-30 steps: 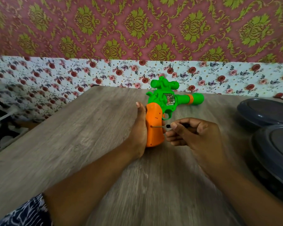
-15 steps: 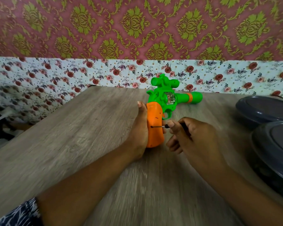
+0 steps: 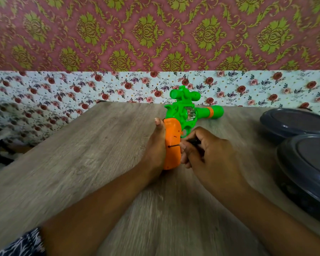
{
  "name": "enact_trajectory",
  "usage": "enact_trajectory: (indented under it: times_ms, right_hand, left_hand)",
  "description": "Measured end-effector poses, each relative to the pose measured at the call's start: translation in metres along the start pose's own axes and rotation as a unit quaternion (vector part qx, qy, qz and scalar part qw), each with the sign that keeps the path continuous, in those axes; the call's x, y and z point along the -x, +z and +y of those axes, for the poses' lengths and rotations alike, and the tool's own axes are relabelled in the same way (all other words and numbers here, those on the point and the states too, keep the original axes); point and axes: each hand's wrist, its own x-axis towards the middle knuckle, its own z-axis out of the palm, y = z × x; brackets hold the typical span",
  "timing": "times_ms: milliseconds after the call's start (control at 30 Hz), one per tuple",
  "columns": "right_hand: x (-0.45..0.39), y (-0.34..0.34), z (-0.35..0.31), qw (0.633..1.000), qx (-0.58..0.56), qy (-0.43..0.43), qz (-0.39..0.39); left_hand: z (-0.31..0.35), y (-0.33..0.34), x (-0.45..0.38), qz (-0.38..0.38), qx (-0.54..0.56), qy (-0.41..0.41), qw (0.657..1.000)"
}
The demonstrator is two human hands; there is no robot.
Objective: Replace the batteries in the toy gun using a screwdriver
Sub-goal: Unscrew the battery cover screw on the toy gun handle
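A big wooden table (image 3: 81, 172) with grey streaky grain is filling most of the view. At about 3 o'clock, two dark, round, smooth lids (image 3: 307, 163) are sitting on it, one partly behind the other.

Near the middle, a toy gun (image 3: 185, 117) made of shiny plastic is standing up on the table. Its green barrel is pointing toward 3 o'clock, and a little round scope is sitting on top at 12 o'clock. Its fat orange handle (image 3: 172, 145) is running from 12 o'clock down to 6 o'clock.

The left hand (image 3: 155, 148) is pressing against the handle from the 9 o'clock side, with straight fingers, holding the gun steady. Both hands are right by the handle.

The right hand (image 3: 207, 156) is sitting just beside the handle at 3 o'clock. Its fingers are curled tight and pinching a thin screwdriver (image 3: 181, 144). The black grip is mostly hiding inside the hand.

The skinny metal shaft is lying flat, pointing from 3 o'clock toward 9 o'clock, straight across the handle's long side. Its tip is touching a tiny dark hole in the orange plastic, probably where the screw is. I think the screw is being turned now, and the cover is not off yet.
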Motion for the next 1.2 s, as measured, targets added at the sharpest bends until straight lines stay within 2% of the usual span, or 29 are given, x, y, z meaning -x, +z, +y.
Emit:
enact_trajectory:
  times_ms: [167, 300, 500, 700, 1200]
  right_hand:
    - [-0.003, 0.001, 0.004, 1.000, -0.016, 0.020, -0.009]
    - [-0.003, 0.001, 0.005, 0.999, -0.019, 0.035, -0.029]
    - [-0.005, -0.002, 0.006, 0.994, -0.059, 0.060, -0.066]
    - [-0.006, -0.001, 0.006, 0.991, -0.088, 0.069, -0.073]
    - [-0.004, 0.003, 0.007, 0.989, -0.119, 0.053, -0.065]
  left_hand:
    - [-0.008, -0.004, -0.011, 0.008, 0.018, -0.017, 1.000]
    - [-0.011, -0.006, -0.014, 0.038, -0.012, -0.008, 0.999]
    - [-0.002, -0.006, -0.014, -0.023, 0.015, -0.067, 0.997]
    - [0.002, -0.011, -0.014, -0.057, 0.029, -0.086, 0.994]
    - [0.005, -0.012, -0.007, -0.041, 0.065, -0.101, 0.992]
